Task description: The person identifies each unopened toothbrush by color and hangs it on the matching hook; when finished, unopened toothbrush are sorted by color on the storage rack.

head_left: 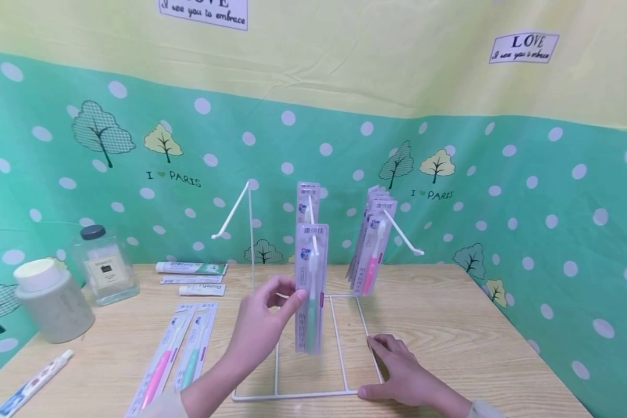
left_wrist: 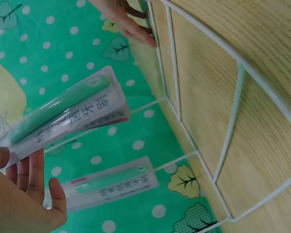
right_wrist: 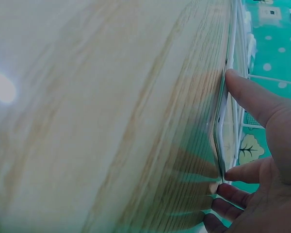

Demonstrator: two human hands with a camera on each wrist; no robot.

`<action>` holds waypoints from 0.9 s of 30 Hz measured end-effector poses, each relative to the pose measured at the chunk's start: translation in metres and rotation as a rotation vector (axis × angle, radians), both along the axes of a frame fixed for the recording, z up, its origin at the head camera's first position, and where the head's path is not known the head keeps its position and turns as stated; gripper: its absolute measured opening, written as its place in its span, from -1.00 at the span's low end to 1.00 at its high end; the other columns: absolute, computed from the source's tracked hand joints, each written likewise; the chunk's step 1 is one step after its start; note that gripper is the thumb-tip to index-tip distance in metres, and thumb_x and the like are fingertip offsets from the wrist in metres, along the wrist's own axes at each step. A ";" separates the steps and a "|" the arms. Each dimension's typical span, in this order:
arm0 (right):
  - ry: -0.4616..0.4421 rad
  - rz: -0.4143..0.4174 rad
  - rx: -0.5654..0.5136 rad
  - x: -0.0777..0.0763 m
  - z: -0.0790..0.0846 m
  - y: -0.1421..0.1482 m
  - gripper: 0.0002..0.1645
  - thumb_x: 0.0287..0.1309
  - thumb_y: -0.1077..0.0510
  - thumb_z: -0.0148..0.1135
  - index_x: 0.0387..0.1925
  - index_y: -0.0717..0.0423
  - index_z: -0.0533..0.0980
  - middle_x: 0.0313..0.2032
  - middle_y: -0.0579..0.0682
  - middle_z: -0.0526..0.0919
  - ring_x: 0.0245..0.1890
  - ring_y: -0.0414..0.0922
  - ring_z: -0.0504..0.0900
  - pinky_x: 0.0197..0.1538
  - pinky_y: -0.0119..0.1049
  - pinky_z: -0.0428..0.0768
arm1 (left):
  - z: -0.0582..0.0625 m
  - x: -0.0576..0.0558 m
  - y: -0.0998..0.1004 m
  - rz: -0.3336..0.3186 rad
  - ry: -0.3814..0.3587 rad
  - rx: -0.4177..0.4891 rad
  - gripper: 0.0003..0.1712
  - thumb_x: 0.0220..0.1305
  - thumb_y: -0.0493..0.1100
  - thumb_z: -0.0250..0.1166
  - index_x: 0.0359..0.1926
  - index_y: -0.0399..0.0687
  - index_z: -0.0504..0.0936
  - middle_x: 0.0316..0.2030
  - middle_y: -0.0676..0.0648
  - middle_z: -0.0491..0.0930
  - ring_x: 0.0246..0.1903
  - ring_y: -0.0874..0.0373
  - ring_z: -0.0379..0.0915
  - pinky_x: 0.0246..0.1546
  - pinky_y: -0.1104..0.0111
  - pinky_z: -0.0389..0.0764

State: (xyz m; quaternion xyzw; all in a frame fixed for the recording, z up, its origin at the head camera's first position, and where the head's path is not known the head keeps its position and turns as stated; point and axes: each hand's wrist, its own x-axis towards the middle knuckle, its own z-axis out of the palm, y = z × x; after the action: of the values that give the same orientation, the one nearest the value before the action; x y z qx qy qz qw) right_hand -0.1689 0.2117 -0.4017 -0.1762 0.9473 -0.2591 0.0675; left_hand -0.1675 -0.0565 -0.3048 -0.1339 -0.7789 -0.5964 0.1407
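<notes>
My left hand [head_left: 261, 322] pinches the edge of a packaged toothbrush [head_left: 313, 313] with a green handle. This pack hangs upright at the middle arm of a white wire rack [head_left: 298, 396], the arm's end showing at its top. Farther back on the same arm hang other toothbrush packs [head_left: 307, 203]. In the left wrist view, the held pack [left_wrist: 68, 109] is tilted with thumb and fingers at one end. My right hand [head_left: 399, 371] rests at the rack's front right corner. In the right wrist view, its thumb [right_wrist: 247, 92] and fingertips touch the base wire [right_wrist: 222, 121].
Several packs with a pink-handled toothbrush in front [head_left: 371, 255] hang on the right arm; the left arm [head_left: 232, 209] is bare. Two packaged toothbrushes [head_left: 159, 366] lie left of the rack. Toothpaste boxes [head_left: 192, 268], a tube [head_left: 33, 383], a glass bottle [head_left: 107, 270] and a jar [head_left: 54, 305] are farther left.
</notes>
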 end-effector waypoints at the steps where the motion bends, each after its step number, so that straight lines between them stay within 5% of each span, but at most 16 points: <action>1: 0.001 0.001 0.000 0.000 0.000 0.000 0.23 -0.25 -0.41 0.27 0.30 0.28 0.13 0.23 0.21 0.16 0.21 0.21 0.11 0.12 0.24 0.20 | -0.001 -0.004 0.001 0.005 -0.007 0.013 -0.84 0.13 -0.02 0.27 -0.28 0.07 0.58 -0.37 0.06 0.58 -0.42 0.15 0.52 -0.37 0.30 0.53; 14: -0.009 -0.005 0.005 0.000 -0.001 0.001 0.22 -0.25 -0.42 0.27 0.30 0.27 0.13 0.23 0.21 0.15 0.21 0.22 0.12 0.11 0.25 0.21 | -0.003 -0.062 0.007 0.107 -0.070 0.099 -0.71 0.14 0.04 0.25 -0.19 -0.02 0.58 -0.30 0.00 0.60 -0.30 0.13 0.50 -0.26 0.29 0.53; 27: 0.003 0.000 0.004 0.001 -0.001 0.002 0.23 -0.25 -0.43 0.25 0.31 0.25 0.13 0.24 0.20 0.15 0.22 0.21 0.11 0.12 0.25 0.21 | -0.001 -0.087 0.011 0.141 -0.106 0.140 -0.65 0.14 0.06 0.24 -0.14 -0.05 0.57 -0.25 -0.03 0.57 -0.24 0.11 0.48 -0.18 0.27 0.53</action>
State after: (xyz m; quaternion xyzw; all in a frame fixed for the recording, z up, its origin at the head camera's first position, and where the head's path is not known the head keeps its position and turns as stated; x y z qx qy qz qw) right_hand -0.1682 0.2137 -0.4028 -0.1764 0.9479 -0.2570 0.0662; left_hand -0.2543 -0.0453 -0.3060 -0.0370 -0.7491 -0.6442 0.1499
